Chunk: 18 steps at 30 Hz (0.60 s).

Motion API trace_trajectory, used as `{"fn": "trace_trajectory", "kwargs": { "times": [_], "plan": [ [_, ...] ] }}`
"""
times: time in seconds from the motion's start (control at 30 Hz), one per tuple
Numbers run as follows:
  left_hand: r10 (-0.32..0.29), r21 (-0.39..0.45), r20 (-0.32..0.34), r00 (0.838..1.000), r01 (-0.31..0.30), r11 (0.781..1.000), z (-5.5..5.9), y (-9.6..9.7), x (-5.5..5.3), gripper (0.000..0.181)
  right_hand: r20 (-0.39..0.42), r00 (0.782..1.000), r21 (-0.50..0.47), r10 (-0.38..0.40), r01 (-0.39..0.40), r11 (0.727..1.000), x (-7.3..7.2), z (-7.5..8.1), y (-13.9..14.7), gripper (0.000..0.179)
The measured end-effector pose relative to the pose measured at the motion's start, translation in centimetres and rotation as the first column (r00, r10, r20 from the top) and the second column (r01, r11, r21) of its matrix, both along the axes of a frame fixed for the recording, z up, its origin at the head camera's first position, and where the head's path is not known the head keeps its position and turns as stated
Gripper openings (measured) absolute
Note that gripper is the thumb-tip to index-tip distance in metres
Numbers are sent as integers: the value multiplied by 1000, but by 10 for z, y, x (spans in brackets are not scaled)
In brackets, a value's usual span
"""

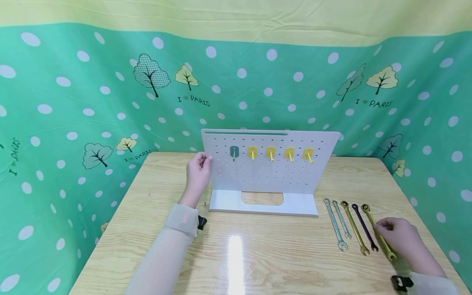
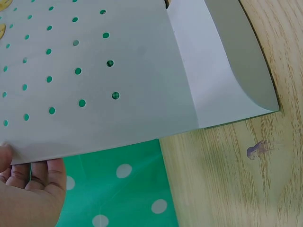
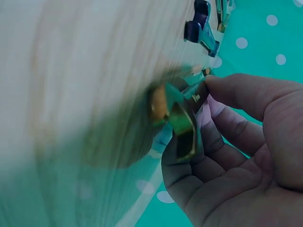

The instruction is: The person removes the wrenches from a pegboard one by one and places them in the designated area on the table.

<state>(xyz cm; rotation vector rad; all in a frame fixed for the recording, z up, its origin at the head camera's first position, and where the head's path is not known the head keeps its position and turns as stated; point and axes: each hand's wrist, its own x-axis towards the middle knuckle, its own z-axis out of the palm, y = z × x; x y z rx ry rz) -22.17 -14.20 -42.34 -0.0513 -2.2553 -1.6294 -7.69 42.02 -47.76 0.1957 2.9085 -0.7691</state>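
Observation:
A white pegboard stand point(image 1: 273, 176) stands upright on the table, with one green hook point(image 1: 234, 151) and several yellow hooks point(image 1: 271, 152) in a row. My left hand point(image 1: 198, 174) grips the board's left edge, thumb on the front face and fingers behind it, as the left wrist view shows. At the right end of a row of wrenches, my right hand point(image 1: 400, 237) pinches a gold ratchet wrench point(image 1: 385, 246) by its shaft. Its open end point(image 3: 184, 130) looms close in the right wrist view. Beside it lies a dark purple wrench point(image 1: 365, 227).
Farther left in the row lie another gold wrench point(image 1: 355, 227) and two silver wrenches point(image 1: 335, 225), the nearer one to the purple being shorter. The wooden table point(image 1: 280, 254) is bordered by a green dotted curtain point(image 1: 265, 106) at its back and sides.

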Motion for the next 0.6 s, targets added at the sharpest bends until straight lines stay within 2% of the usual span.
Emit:
{"fn": "trace_trajectory", "kwargs": {
  "times": [0.33,0.6],
  "plan": [
    [3,-5,-1,1000,-3,1000,0,0,0,13,-4,999,25,-36,36,999,0,0,-5,23],
    [5,-1,2,1000,-5,1000,-1,0,-1,13,-13,999,54,-35,36,998,0,0,-5,19]
  ]
}}
